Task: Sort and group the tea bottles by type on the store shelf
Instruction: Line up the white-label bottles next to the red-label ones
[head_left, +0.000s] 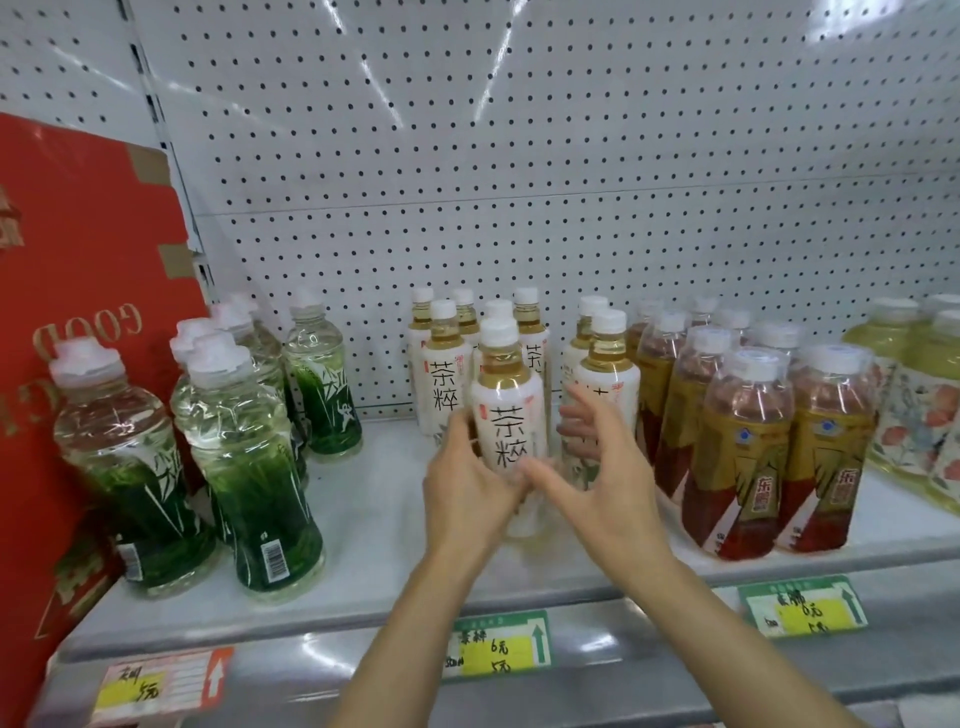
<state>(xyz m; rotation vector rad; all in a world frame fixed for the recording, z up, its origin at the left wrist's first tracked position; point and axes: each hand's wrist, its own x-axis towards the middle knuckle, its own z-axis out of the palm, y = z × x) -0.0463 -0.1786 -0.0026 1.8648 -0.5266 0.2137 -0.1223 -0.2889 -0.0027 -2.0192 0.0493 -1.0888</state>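
On the white shelf the tea bottles stand in groups. Green bamboo-label bottles are at the left, white-label bottles in the middle, and red-and-gold-label bottles at the right. Pale floral-label bottles stand at the far right. My left hand grips the lower part of the front white-label bottle, which stands upright ahead of its group. My right hand is spread just right of that bottle, fingers reaching between it and two more white-label bottles. It holds nothing.
A tall red carton stands against the shelf's left end, beside the green bottles. White pegboard forms the back wall. Price tags hang along the shelf's front edge. Bare shelf shows between the green and white groups.
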